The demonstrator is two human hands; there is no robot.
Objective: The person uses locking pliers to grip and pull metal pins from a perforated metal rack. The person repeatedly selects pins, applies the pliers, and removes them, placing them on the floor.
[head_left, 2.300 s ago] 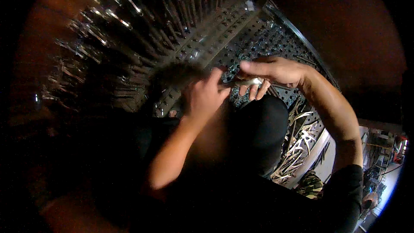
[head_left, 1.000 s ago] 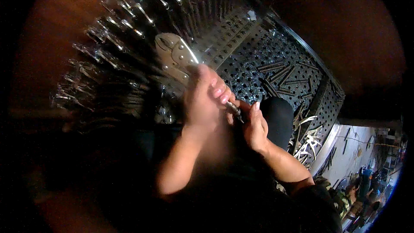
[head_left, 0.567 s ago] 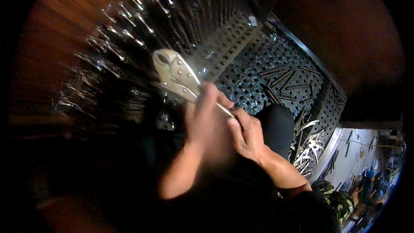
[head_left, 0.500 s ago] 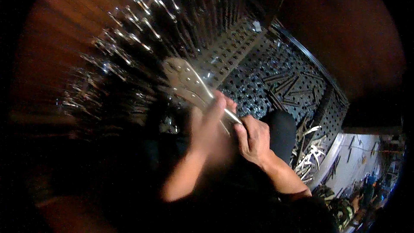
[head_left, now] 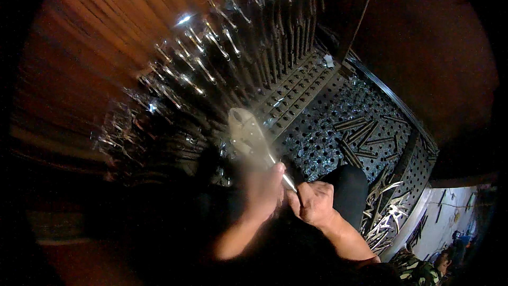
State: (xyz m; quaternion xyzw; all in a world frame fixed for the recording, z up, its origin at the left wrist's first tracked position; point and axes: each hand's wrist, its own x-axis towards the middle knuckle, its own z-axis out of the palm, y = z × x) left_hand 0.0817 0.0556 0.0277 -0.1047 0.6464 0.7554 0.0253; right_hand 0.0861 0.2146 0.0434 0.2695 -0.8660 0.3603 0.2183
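Observation:
My left hand (head_left: 263, 191) grips the handles of a pair of silver locking pliers (head_left: 246, 133), whose jaws point up and to the left; the hand and tool are motion-blurred. My right hand (head_left: 312, 202) is closed at the lower end of the pliers, fingers on the tip of the handle next to my left hand. Both hands are held above my dark-trousered knee (head_left: 349, 190), in front of a rack of hanging shiny pliers (head_left: 211, 74).
A perforated metal tray (head_left: 338, 127) holds dark metal rods (head_left: 362, 132). More loose metal tool parts (head_left: 386, 217) lie at the right. A wooden wall (head_left: 95, 37) rises behind the rack. Another person in camouflage clothing (head_left: 423, 273) is at the lower right.
Both hands dropped lower and slightly right with the locking pliers. The right hand came in from the perforated tray to the pliers' handle end. The view tilted.

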